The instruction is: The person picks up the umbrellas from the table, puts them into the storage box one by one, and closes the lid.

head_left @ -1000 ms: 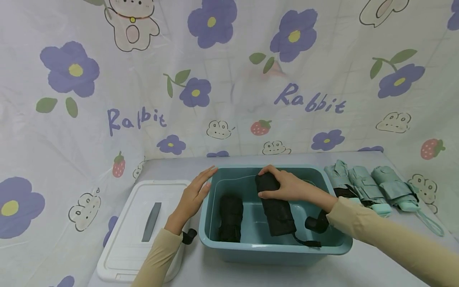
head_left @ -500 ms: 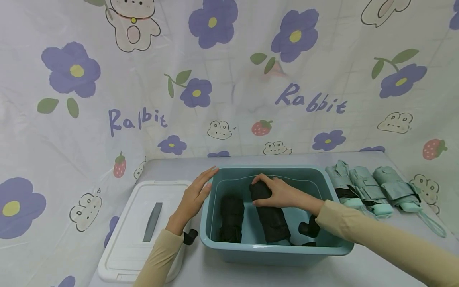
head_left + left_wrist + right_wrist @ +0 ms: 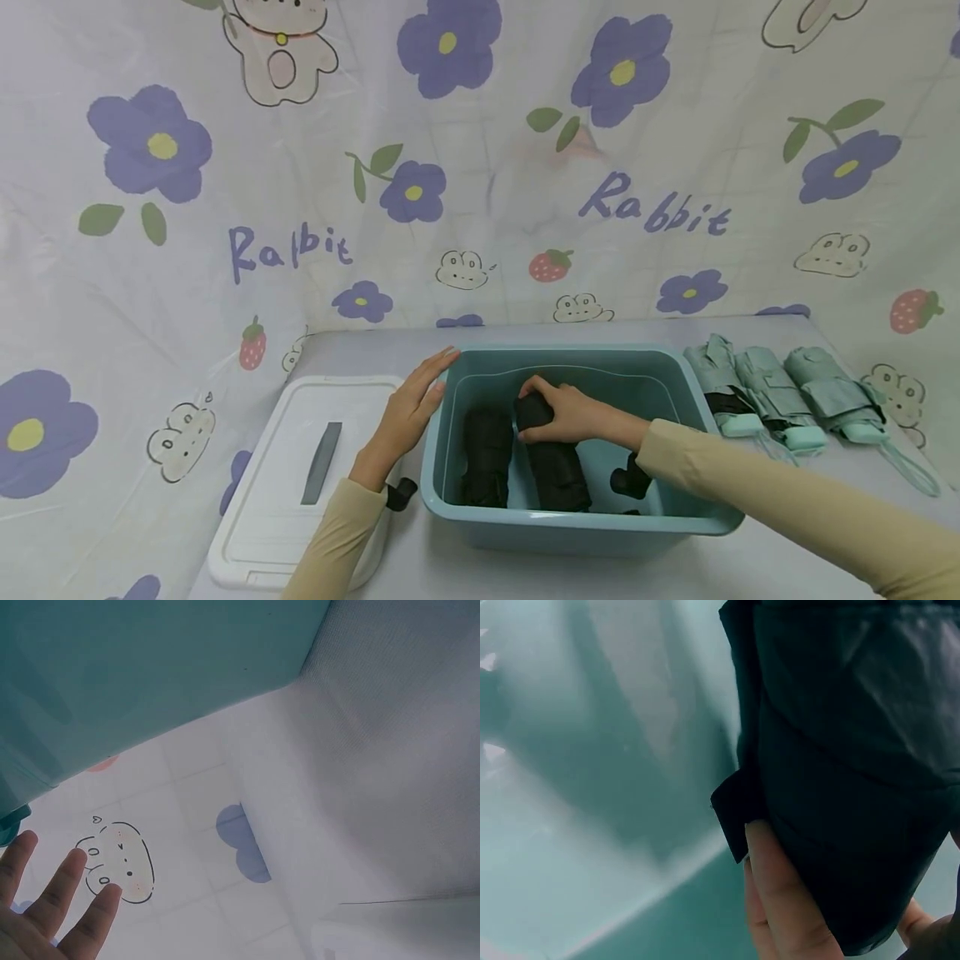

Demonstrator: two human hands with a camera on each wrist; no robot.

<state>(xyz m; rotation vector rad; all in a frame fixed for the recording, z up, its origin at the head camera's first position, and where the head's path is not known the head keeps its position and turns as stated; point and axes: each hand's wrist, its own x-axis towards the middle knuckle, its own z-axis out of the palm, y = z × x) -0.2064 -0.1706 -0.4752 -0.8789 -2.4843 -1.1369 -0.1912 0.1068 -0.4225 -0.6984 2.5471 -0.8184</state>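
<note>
My right hand (image 3: 567, 414) grips the far end of a black folded umbrella (image 3: 558, 477) inside a blue-green plastic bin (image 3: 585, 522). In the right wrist view the fingers and thumb lie on either side of the dark umbrella fabric (image 3: 847, 765). Another black folded umbrella (image 3: 486, 458) lies to its left in the bin, roughly parallel. My left hand (image 3: 408, 410) has straight fingers and rests against the bin's left rim. Its fingers (image 3: 94, 922) appear spread beside the bin wall (image 3: 150, 682) in the left wrist view.
Left of the bin lies a white lid (image 3: 277, 492) with a grey handle (image 3: 321, 462). Several mint-green folded umbrellas (image 3: 772, 392) lie in a row on the table to the right. A flower-patterned sheet (image 3: 487, 208) hangs behind.
The right hand has moved left and lowered the black umbrella further into the bin, closer to the other one. The left hand has stayed at the rim.
</note>
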